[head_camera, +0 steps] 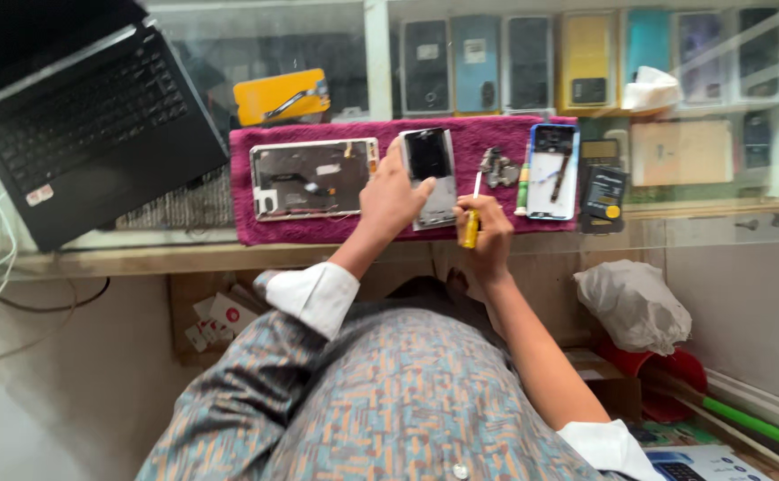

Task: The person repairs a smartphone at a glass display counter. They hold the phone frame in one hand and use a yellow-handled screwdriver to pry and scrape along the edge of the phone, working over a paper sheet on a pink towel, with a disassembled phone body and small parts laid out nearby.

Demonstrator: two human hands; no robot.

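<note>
Dark phone screen (429,153) centre on the magenta cloth, black laptop screen (15,36) far left, row of boxed phone packages (588,61) far behind glass, small white cartons (216,319) below table.
</note>
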